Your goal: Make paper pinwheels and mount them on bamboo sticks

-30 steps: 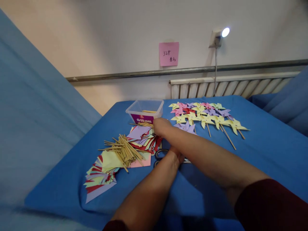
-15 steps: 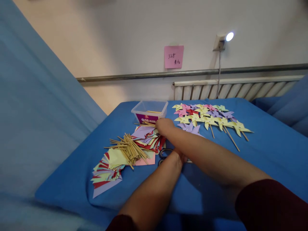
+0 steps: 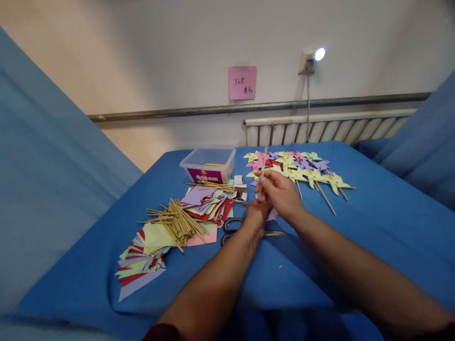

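My right hand [image 3: 280, 192] is closed in a pinch on a thin wooden stick [image 3: 265, 158], which stands nearly upright. Just below it, my left hand [image 3: 258, 214] is closed, its fingertips mostly hidden. Purple paper [image 3: 272, 214] shows beside the left fingers and appears held there; its full shape is covered. Under the left wrist lie black-handled scissors [image 3: 232, 225], blades pointing right. Small white boxes [image 3: 241, 193] with dark bits inside sit left of the hands, near several loose sticks [image 3: 213, 185].
A clear plastic tub [image 3: 209, 166] with sticks inside stands at the back. Coloured paper pieces [image 3: 142, 260] and a heap of sticks [image 3: 181, 220] lie on the left. Finished paper pinwheels [image 3: 314, 176] are spread at the back right of the blue cloth [image 3: 313, 284].
My right hand has drawn back from the sticks by the tub to my left hand, bringing a stick upright. The small boxes and scissor blades have come into sight. The view has shifted right.
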